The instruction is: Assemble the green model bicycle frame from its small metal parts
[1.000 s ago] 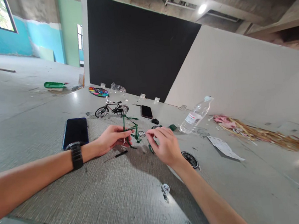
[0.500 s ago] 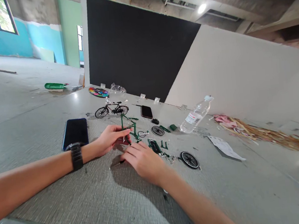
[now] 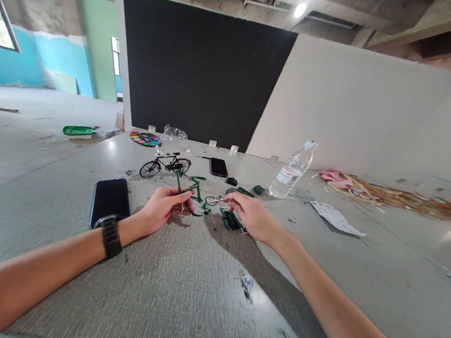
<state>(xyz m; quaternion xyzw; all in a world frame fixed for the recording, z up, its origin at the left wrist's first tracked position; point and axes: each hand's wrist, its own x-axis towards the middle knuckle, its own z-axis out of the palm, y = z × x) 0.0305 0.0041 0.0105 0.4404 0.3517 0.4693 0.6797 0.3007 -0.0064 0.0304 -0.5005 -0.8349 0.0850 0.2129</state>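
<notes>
My left hand [image 3: 167, 209] is closed around the green frame [image 3: 189, 190] of a model bicycle, held upright just above the table. Its thumb lies along the lower tubes. To the right, the fingertips of my right hand [image 3: 250, 213] are pinched at the end of a small silver ring-shaped part [image 3: 210, 200], which rests on the table. Under and beside this hand lie several green and black model parts [image 3: 229, 218]. A wheel [image 3: 232, 191] behind the fingers is partly hidden. An assembled black model bicycle [image 3: 164, 164] stands behind the frame.
A blue-edged phone [image 3: 110, 201] lies beside my left wrist, and a second phone [image 3: 218, 167] lies farther back. A plastic bottle [image 3: 293, 171] stands tilted in view, right of a green block [image 3: 259, 189]. A printed sheet [image 3: 335, 217] and a paint palette [image 3: 145, 138] lie farther out.
My right hand has moved from below the frame to the right and away from me, reaching the silver ring-shaped part. My left hand still holds the frame. The view has shifted slightly.
</notes>
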